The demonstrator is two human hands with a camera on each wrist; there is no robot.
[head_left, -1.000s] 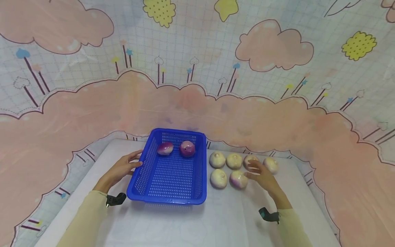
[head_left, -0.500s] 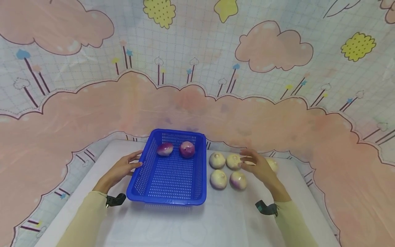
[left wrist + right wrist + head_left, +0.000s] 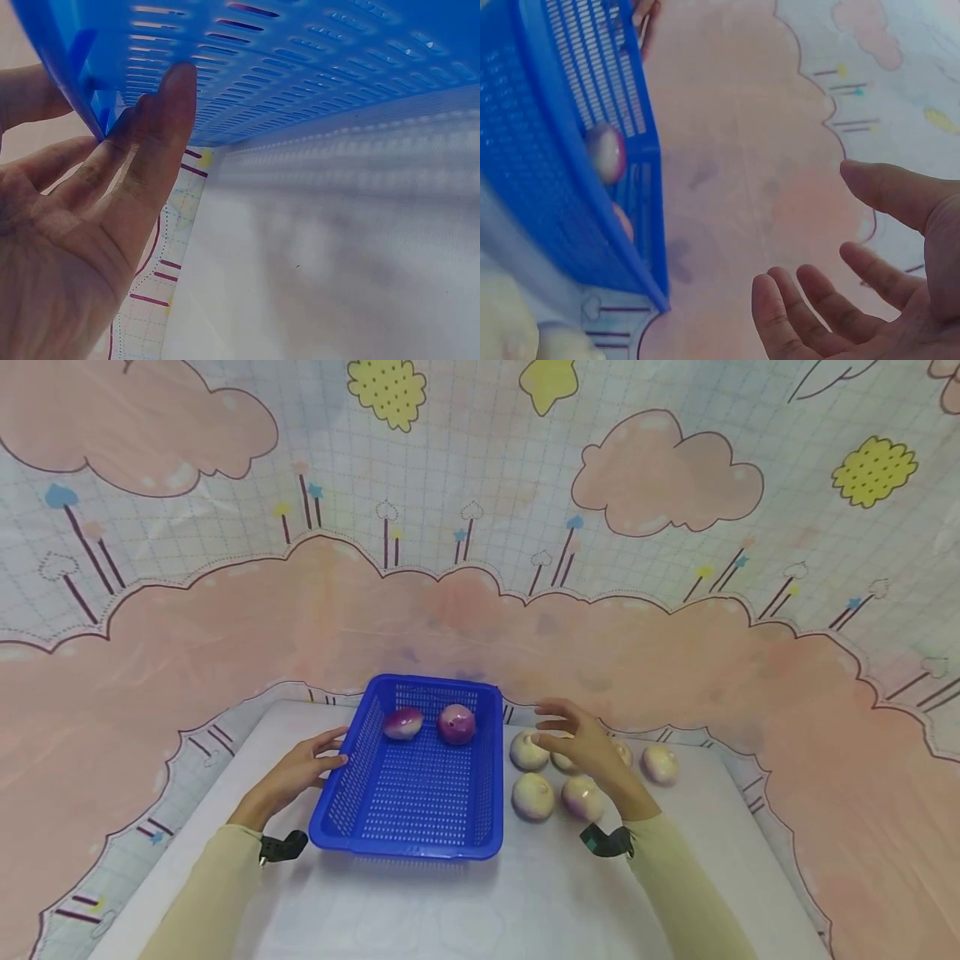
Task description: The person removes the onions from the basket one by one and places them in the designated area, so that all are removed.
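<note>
The blue perforated plastic basket [image 3: 422, 845] holds two glossy purple-and-white bulbs, which look like onions: one lies on its side [image 3: 403, 723], the other [image 3: 457, 724] shows a purple round face. Straight fingers of my left hand [image 3: 296, 768] touch the basket's left side from outside; in the left wrist view, that hand [image 3: 90, 202] lies against the slotted wall. My right hand [image 3: 585, 747] hovers over paler bulbs right of the basket, with nothing in it. The right wrist view shows that hand [image 3: 870, 300] with fingers spread and thumb apart.
Several pale bulbs stand in two rows, including a front one [image 3: 533, 797] and a far-right one [image 3: 660, 764]. My right hand partly hides the back row. A white table [image 3: 525, 902] lies beneath. Behind it hangs a patterned cloth [image 3: 450, 610] with clouds.
My right hand has moved left, from above the right-hand bulbs toward the basket, uncovering a back-row bulb. My left hand, the basket and the bulbs have stayed in place.
</note>
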